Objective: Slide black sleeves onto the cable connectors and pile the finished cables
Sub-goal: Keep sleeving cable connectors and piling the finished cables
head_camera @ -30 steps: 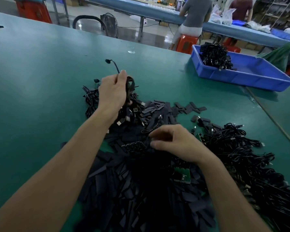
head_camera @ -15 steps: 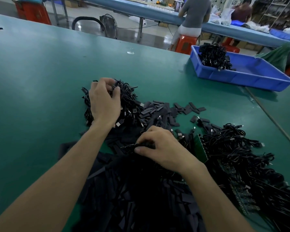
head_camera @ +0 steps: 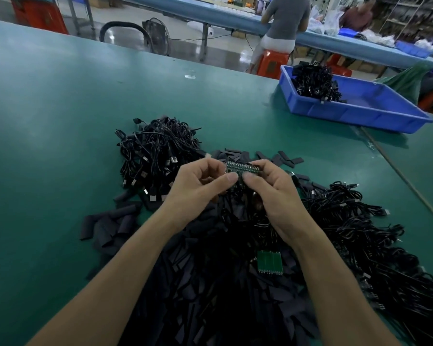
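My left hand (head_camera: 201, 184) and my right hand (head_camera: 273, 188) together pinch a small green connector board (head_camera: 243, 168) with cables hanging from it, raised above the middle of the green table (head_camera: 60, 121). Thumbs and forefingers meet at the board's lower edge. To the left lies a pile of black cables (head_camera: 155, 151) with metal plugs. A broad heap of flat black sleeves (head_camera: 210, 283) spreads under my forearms. A mass of black cables (head_camera: 360, 233) lies to the right.
A blue bin (head_camera: 375, 113) holding a clump of black cables (head_camera: 315, 82) stands at the back right. Another green board (head_camera: 269, 262) lies among the sleeves. A person sits on an orange stool (head_camera: 273, 62) at the far bench beyond the table edge.
My left hand has left the cable pile on the left and come to the middle. My right hand has lifted a green board out of the heap, and both hands now hold it.
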